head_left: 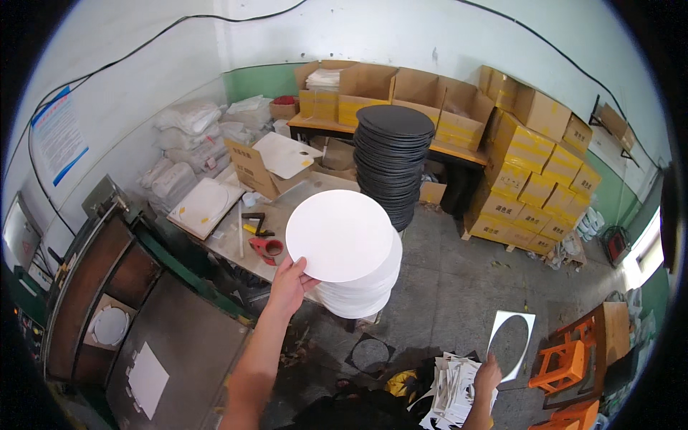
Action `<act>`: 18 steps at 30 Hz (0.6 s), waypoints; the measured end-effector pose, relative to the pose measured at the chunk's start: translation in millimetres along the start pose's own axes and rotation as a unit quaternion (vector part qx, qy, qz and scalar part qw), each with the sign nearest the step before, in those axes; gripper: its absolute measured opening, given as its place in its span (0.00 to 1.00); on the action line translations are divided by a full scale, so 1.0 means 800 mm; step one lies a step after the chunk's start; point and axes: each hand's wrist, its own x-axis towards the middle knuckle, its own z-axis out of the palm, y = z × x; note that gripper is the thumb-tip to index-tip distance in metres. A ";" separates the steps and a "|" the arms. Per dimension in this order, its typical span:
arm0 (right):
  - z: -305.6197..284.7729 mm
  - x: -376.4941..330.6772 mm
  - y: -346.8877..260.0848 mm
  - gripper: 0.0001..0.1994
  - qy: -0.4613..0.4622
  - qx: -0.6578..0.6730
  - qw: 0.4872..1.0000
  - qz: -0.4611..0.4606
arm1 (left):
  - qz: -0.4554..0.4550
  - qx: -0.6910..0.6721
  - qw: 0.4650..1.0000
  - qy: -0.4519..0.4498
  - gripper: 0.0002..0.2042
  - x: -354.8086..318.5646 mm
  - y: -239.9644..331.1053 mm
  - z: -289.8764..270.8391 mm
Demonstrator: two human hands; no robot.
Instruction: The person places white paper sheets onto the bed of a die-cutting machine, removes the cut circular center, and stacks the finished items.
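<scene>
My left hand point(288, 288) pinches the near edge of a round white disc point(338, 236) between thumb and fingers. The disc is above a tall stack of white discs point(358, 299) at the table's corner, overlapping it in view, so I cannot tell whether they touch. Low on the right, my right hand point(487, 376) grips a white square sheet with a large round hole point(500, 319), held tilted. Beside that hand lies a heap of white offcuts point(453, 387). A tall stack of black discs point(393, 161) rises behind the white stack.
A press-like machine point(186, 283) stands left, with a notched white sheet point(148, 380) on its bed. On the table point(226, 247) are a red tape dispenser point(266, 249) and an open carton point(252, 170). Yellow-taped cartons point(527, 175) are piled back right; orange stools point(560, 367) stand right.
</scene>
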 end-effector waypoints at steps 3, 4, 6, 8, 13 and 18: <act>0.085 -0.032 0.069 0.10 -0.013 -0.084 0.996 0.029 | -0.057 0.038 0.998 0.009 0.19 0.030 -0.026 0.012; 0.126 -0.051 0.093 0.09 0.003 -0.117 0.993 0.032 | -0.078 0.051 0.996 0.016 0.19 0.035 -0.033 0.016; 0.192 -0.094 0.114 0.19 -0.076 -0.063 0.991 0.091 | -0.066 0.077 0.995 0.015 0.18 0.033 -0.031 0.027; 0.205 -0.105 0.070 0.26 -0.297 -0.011 0.953 0.058 | -0.060 0.095 0.993 0.040 0.18 0.022 -0.024 0.016; 0.388 -0.130 0.004 0.15 -0.501 0.146 0.807 -0.278 | -0.094 0.016 0.995 -0.014 0.22 0.019 -0.006 0.021; 0.380 -0.099 -0.147 0.12 -0.501 0.214 0.731 -0.411 | 0.033 -0.005 0.999 0.017 0.28 -0.061 -0.025 -0.008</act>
